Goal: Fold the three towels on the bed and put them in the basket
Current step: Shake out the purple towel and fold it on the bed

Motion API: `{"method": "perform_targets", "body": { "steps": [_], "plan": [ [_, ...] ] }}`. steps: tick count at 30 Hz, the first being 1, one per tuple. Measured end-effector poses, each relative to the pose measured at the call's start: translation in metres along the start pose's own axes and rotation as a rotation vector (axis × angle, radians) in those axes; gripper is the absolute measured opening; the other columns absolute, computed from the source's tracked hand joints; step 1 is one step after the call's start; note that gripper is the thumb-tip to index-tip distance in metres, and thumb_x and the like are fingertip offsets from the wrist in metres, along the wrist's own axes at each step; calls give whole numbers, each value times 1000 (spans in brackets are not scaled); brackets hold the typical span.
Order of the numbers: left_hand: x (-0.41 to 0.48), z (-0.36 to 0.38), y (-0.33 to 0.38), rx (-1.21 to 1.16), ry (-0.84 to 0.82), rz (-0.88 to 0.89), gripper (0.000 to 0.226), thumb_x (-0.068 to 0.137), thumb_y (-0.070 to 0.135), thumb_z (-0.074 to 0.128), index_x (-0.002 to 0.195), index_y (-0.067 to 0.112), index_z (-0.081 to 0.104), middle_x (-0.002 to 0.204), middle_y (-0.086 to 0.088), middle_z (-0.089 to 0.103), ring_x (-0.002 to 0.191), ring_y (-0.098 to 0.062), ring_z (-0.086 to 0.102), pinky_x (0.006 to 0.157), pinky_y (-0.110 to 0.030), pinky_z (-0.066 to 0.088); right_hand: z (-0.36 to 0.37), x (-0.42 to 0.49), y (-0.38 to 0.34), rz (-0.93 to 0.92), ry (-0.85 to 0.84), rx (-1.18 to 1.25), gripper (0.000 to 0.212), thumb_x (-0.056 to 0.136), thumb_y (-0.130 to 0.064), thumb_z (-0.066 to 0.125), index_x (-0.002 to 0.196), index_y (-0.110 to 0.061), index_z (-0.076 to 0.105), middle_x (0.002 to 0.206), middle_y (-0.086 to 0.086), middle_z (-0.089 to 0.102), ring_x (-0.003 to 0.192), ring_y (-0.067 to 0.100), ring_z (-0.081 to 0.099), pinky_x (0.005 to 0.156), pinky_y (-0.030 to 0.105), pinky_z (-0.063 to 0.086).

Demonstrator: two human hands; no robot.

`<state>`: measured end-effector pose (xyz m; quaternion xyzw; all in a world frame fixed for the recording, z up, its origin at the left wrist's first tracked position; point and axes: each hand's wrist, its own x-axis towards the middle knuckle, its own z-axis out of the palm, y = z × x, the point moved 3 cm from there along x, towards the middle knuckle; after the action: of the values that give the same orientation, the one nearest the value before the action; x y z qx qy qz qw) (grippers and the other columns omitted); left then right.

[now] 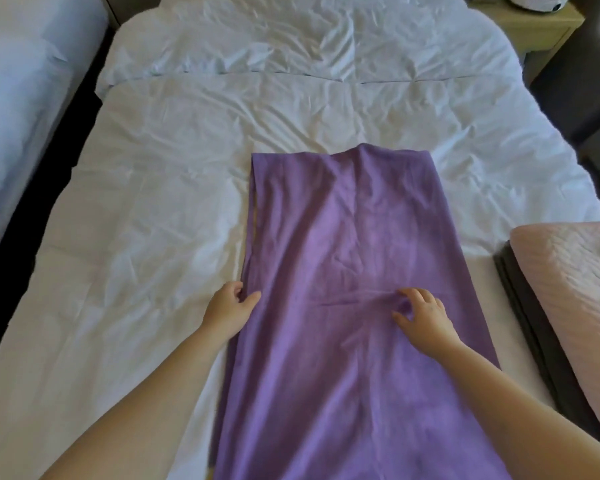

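The purple towel (343,237) lies lengthways on the bed (136,202), apparently doubled along its length, the left hand (231,306) pinching its left edge and the right hand (421,315) bunching cloth near the middle with curled fingers, so a crosswise fold seems next.
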<state>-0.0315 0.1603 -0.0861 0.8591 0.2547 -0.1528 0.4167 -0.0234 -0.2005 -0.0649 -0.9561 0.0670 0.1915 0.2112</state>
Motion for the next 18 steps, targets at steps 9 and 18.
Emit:
{"method": "perform_targets", "body": {
  "steps": [9, 18],
  "plan": [
    [124, 9, 65, -250, 59, -28, 62, 85, 29, 70, 138, 9, 45, 134, -9, 55, 120, -20, 53, 100, -29, 40, -17, 120, -43, -59, -10, -28, 52, 89, -30, 61, 137, -22, 43, 149, 1, 31, 131, 32, 29, 106, 38, 31],
    [228, -2, 136, -448, 194, -9, 56, 80, 30, 74, 128, 9, 52, 120, -2, 64, 106, -17, 62, 90, -29, 48, -53, 248, -97, -210, 103, 0, 49, 88, -27, 61, 133, -19, 46, 146, 3, 35, 132, 32, 28, 106, 40, 29]
  ]
}}
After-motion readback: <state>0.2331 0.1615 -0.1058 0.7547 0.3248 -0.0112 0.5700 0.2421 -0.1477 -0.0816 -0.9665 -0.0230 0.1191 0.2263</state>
